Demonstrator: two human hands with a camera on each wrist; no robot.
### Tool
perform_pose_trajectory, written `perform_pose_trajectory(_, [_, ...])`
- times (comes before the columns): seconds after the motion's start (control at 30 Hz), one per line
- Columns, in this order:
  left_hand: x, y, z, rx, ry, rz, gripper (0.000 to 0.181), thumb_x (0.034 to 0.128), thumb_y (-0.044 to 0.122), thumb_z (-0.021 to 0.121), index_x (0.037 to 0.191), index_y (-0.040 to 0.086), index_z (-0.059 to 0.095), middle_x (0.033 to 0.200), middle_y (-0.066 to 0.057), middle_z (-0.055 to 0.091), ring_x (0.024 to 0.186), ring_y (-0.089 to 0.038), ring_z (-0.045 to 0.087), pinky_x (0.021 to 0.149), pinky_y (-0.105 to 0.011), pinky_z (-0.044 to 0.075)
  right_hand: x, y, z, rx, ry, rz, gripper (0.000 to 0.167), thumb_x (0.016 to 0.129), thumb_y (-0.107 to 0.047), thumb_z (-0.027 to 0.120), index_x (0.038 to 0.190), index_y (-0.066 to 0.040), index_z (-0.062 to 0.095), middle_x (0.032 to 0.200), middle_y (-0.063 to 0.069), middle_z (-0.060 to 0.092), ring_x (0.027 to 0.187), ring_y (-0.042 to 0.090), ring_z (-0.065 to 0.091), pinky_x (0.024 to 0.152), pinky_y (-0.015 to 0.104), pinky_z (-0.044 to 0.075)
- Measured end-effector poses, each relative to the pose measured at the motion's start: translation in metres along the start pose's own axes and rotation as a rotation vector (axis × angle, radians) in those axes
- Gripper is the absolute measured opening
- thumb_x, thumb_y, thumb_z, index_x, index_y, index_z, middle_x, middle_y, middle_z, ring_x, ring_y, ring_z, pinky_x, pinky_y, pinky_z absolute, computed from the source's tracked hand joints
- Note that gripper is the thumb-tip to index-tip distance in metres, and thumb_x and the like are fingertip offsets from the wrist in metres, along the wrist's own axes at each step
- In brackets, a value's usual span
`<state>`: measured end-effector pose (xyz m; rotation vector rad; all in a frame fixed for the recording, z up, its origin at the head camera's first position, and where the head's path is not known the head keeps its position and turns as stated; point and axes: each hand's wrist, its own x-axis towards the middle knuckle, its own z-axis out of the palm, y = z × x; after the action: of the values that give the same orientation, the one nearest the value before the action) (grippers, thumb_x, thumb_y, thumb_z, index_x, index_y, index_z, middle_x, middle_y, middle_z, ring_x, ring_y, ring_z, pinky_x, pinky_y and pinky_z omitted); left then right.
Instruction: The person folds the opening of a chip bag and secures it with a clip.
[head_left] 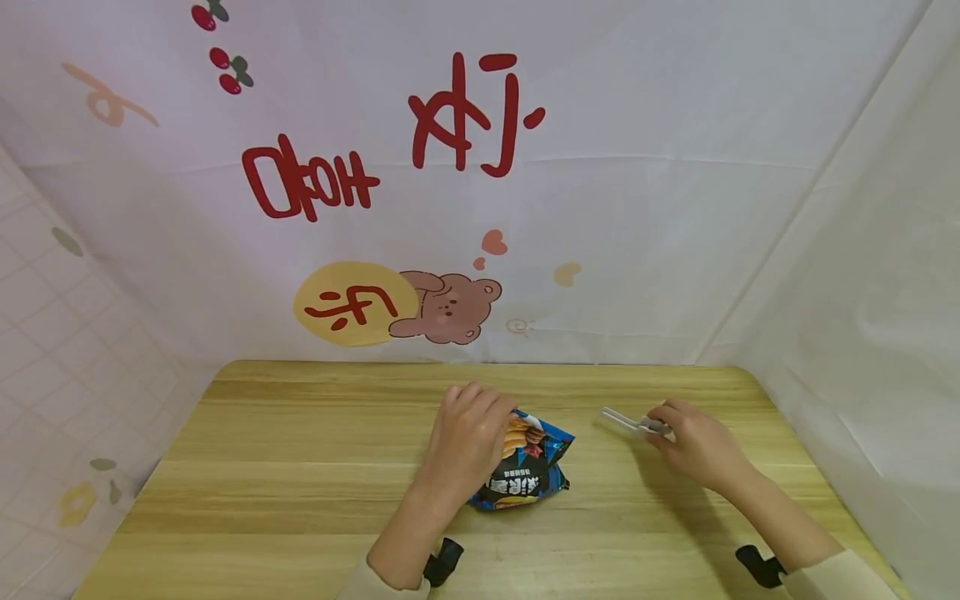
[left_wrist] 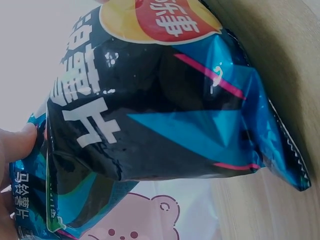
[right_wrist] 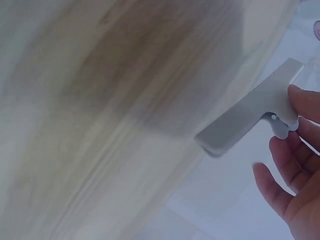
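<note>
A blue and black bag of potato chips (head_left: 525,467) lies on the table, its printing upside down in the head view. My left hand (head_left: 468,433) grips it at its left end. In the left wrist view the chip bag (left_wrist: 165,100) looks plump, and the thumb (left_wrist: 22,142) presses on a folded end. Off to the right, my right hand (head_left: 697,446) pinches a pale grey bag clip (head_left: 626,421) above the table. The right wrist view shows the clip (right_wrist: 250,107) held at its handle between thumb and fingers, its long bar pointing away from the hand and apart from the bag.
Both hands work over a wooden table (head_left: 300,450). A white cloth backdrop (head_left: 637,208) with red characters and a printed bear (head_left: 453,308) rises behind it, and cloth walls stand on either side. Black straps (head_left: 444,562) sit at the wrists.
</note>
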<state>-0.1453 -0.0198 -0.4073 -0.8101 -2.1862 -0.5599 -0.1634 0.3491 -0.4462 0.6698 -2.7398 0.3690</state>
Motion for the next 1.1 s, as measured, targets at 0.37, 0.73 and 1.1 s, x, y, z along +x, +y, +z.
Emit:
perform_pose_trajectory(0.37, [-0.001,0.000,0.000,-0.010,0.000,-0.009,0.009,0.0888,0.010,0.084,0.096,0.009,0.079,0.092,-0.002,0.076,0.085,-0.021,0.066,0.071,-0.033,0.046,-0.003,-0.017,-0.007,0.074,0.045,-0.025,0.029,0.082,-0.007,0.089,0.106,-0.003,0.074,0.097,-0.003,0.067,0.082,0.017,0.070,0.064,0.031,0.056])
perform_pose_trajectory(0.73, [-0.001,-0.001,0.002,-0.009,0.013,0.001,0.011,0.0878,0.009,0.085,0.096,0.010,0.078,0.091,-0.002,0.075,0.083,-0.020,0.065,0.071,-0.033,0.045,-0.001,-0.028,-0.006,0.111,0.130,-0.077,0.031,0.080,-0.002,0.088,0.107,-0.003,0.073,0.099,-0.003,0.068,0.081,0.012,0.065,0.065,0.031,0.055])
perform_pose_trajectory(1.1, [0.000,0.000,0.001,-0.012,0.007,-0.001,0.011,0.0880,0.004,0.084,0.096,0.010,0.078,0.092,-0.002,0.076,0.084,-0.020,0.065,0.070,-0.033,0.045,0.003,-0.043,-0.004,0.157,0.205,-0.149,0.036,0.077,0.003,0.089,0.108,-0.002,0.073,0.101,-0.002,0.068,0.081,0.014,0.064,0.069,0.021,0.051])
